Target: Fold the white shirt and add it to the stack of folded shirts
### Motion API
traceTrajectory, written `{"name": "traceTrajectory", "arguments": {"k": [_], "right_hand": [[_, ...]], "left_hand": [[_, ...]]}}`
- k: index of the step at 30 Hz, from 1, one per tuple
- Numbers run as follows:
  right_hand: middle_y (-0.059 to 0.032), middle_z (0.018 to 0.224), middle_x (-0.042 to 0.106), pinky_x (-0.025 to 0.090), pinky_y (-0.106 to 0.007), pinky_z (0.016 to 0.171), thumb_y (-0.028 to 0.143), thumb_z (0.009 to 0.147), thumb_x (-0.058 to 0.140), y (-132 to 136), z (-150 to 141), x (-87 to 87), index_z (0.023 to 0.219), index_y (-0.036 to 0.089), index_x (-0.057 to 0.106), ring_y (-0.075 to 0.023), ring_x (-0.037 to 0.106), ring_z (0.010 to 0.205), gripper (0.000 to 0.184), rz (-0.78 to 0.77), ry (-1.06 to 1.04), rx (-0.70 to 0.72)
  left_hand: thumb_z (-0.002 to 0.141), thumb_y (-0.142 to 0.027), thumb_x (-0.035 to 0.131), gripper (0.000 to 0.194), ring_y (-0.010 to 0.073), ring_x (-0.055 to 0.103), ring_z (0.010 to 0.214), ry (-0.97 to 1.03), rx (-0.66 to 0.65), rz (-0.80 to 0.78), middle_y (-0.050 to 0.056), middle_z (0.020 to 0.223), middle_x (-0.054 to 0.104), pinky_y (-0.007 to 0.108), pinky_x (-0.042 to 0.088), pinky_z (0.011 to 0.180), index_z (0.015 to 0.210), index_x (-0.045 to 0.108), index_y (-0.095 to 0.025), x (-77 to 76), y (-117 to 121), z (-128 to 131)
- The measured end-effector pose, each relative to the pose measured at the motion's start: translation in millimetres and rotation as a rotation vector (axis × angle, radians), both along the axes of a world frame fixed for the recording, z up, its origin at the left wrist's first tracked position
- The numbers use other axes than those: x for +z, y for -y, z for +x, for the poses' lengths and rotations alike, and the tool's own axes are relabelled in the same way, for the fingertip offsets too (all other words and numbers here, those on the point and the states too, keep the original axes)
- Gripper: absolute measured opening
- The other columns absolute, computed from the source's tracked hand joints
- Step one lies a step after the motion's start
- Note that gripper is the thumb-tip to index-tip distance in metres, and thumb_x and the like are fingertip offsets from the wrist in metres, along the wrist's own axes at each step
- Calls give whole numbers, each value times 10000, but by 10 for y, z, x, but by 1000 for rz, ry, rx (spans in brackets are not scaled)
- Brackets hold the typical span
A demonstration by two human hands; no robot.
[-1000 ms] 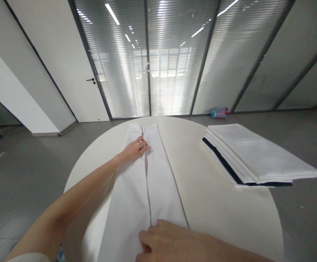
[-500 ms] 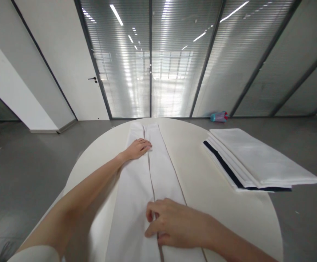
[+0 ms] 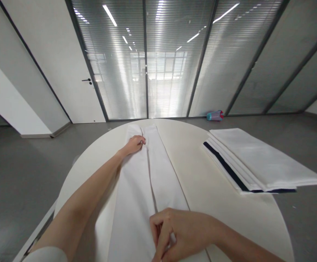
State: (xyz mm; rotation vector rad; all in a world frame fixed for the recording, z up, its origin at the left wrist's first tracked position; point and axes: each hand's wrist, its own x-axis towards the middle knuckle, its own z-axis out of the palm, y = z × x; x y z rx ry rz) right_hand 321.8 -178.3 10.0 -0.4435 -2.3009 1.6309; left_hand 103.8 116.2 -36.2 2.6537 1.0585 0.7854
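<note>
A long white cloth (image 3: 136, 189), folded into a narrow strip with its two edges meeting along a centre seam, lies lengthwise on a round white table (image 3: 202, 189). My left hand (image 3: 134, 144) reaches to the far end of the strip, its fingers curled and pinching the left fold's inner edge at the seam. Close to me, my right hand (image 3: 174, 233) is closed, thumb and fingers pinching the cloth's edge by the seam.
A stack of folded white cloths (image 3: 259, 160) with a dark one among them lies on the table's right side, overhanging the rim. On the grey floor beyond lies a blue and pink bottle (image 3: 214, 115), by glass walls with blinds. A white door (image 3: 65, 65) stands at the back left.
My left hand went from lying flat to pinching the fold at the seam. My right hand curled from resting on the cloth into a pinch and drew slightly nearer.
</note>
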Motion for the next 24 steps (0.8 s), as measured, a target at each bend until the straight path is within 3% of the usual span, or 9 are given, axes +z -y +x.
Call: {"name": "traceTrajectory", "arguments": {"k": [3, 7, 14, 19, 24], "right_hand": [[30, 778, 521, 408, -177, 631, 286, 793, 786, -23, -8, -67, 1043, 155, 788, -45, 480, 625, 282, -27, -53, 33], [19, 775, 549, 418, -220, 781, 359, 813, 770, -37, -22, -136, 977, 154, 806, -80, 529, 730, 265, -1, -88, 70], [24, 795, 627, 369, -289, 960, 353, 832, 756, -25, -59, -134, 824, 181, 792, -92, 567, 767, 177, 169, 78, 149], [23, 787, 602, 390, -280, 936, 395, 846, 735, -39, -61, -139, 880, 178, 793, -89, 567, 753, 228, 120, 29, 176], [15, 800, 550, 439, -218, 709, 437, 841, 723, -37, -42, -166, 897, 119, 781, -74, 535, 692, 328, -46, -128, 188]], "left_hand": [[655, -31, 451, 273, 220, 611, 1086, 23, -2, 6, 41, 1060, 713, 425, 409, 1051, 779, 618, -209, 22, 8, 17], [670, -30, 438, 250, 206, 576, 1129, 49, 2, 8, 34, 1098, 704, 419, 333, 1100, 755, 594, -205, 75, 23, 38], [706, -32, 424, 274, 218, 567, 1097, -35, -35, -6, 56, 1017, 698, 406, 369, 1049, 700, 641, -199, 9, 77, 110], [813, -114, 447, 273, 239, 540, 1073, -36, -13, -7, 50, 995, 691, 454, 360, 1064, 712, 679, -216, 15, 119, 114], [888, -162, 412, 348, 237, 541, 1065, -23, -7, -42, 52, 974, 698, 446, 425, 1032, 639, 650, -207, 11, 108, 126]]}}
